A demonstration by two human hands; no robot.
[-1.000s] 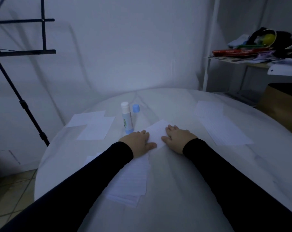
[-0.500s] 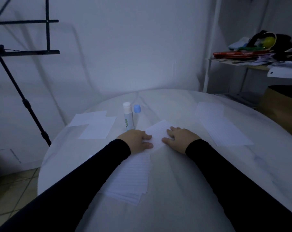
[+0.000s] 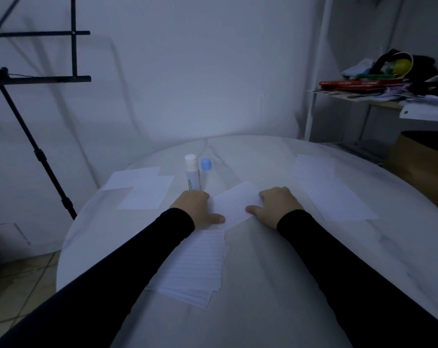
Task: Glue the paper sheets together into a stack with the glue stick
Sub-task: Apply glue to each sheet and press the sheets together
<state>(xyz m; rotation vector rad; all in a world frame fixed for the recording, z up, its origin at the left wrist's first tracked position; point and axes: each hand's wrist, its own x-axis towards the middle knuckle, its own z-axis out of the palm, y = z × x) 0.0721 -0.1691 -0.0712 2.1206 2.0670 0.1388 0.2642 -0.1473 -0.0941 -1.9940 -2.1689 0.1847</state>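
A small lined paper sheet [image 3: 235,204] lies on the round white table [image 3: 263,285], and both my hands rest flat on it. My left hand [image 3: 197,209] presses its left edge, my right hand [image 3: 275,207] its right edge. Just behind my left hand stands the uncapped glue stick [image 3: 192,175], with its blue cap [image 3: 205,164] upright beside it. A fanned stack of lined sheets [image 3: 200,267] lies near me, partly under my left sleeve. More sheets lie at the left [image 3: 142,188] and at the right [image 3: 330,192].
A black music stand [image 3: 37,76] rises at the left beyond the table edge. A white shelf [image 3: 378,96] cluttered with red books and other items stands at the right, with a brown paper bag [image 3: 421,162] below it. Tiled floor shows at lower left.
My two hands have slid slightly apart on the small sheet, the left one drawing back toward its left edge. The glue stick and cap have stayed in place.
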